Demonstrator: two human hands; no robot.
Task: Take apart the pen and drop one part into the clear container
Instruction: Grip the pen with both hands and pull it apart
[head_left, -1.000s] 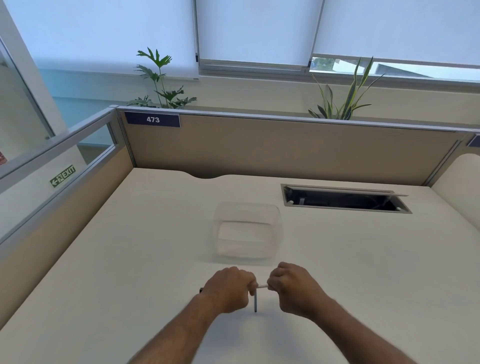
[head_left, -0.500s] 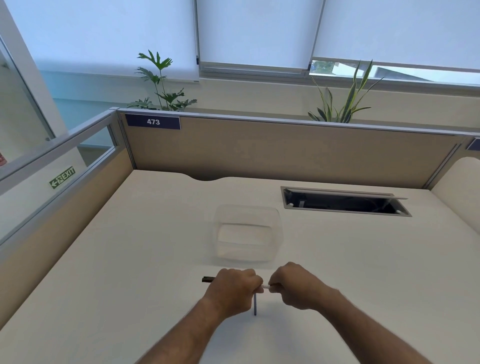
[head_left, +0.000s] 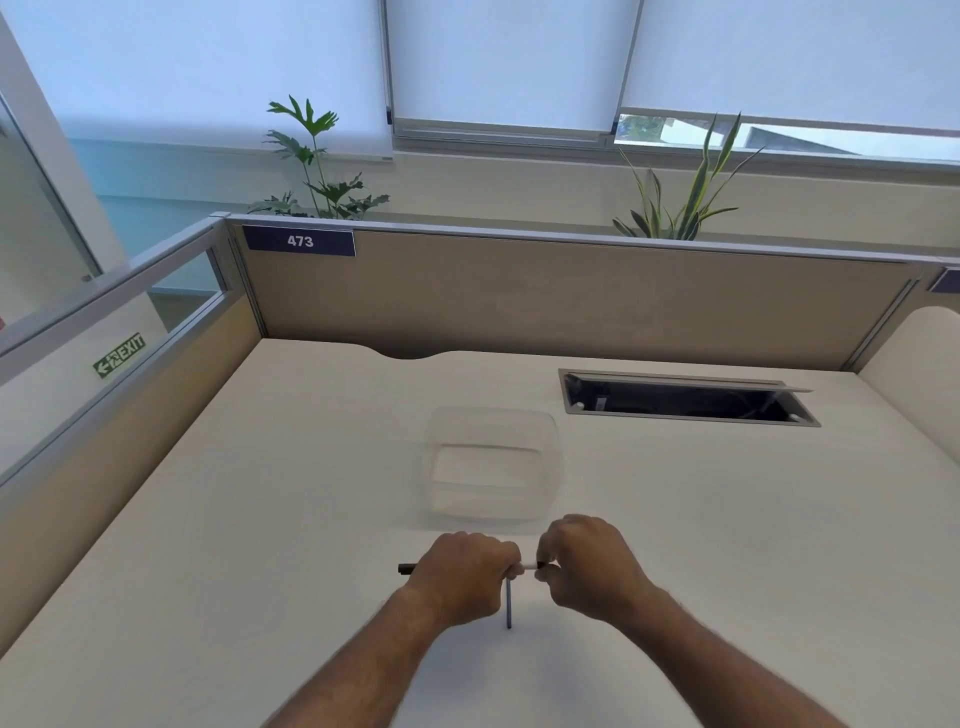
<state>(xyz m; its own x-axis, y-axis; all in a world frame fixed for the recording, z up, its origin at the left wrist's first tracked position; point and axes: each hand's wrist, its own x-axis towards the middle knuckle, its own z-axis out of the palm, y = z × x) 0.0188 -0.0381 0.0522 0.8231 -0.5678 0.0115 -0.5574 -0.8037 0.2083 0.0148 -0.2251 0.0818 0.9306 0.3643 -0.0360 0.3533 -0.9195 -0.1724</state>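
Note:
A pen (head_left: 527, 566) is held level between both fists just above the desk. My left hand (head_left: 462, 574) is closed around its barrel, and the dark end (head_left: 406, 568) sticks out to the left of that fist. My right hand (head_left: 584, 558) pinches the other end, where a short white stretch and a dark tip show in the gap between the hands. A thin dark rod (head_left: 509, 603) points down from under my left fist toward the desk. The clear container (head_left: 492, 512) stands a little beyond the hands and looks empty.
The desk (head_left: 234, 519) is beige, closed in by a partition wall (head_left: 571, 296) at the back and a glazed one on the left. An open cable tray slot (head_left: 685, 397) lies at the back right. Two plants stand behind the partition.
Both hands have drifted slightly away from me, toward the container. The pen's dark end has come out to the left of my left fist, and the gap between the fists shows more of the pen.

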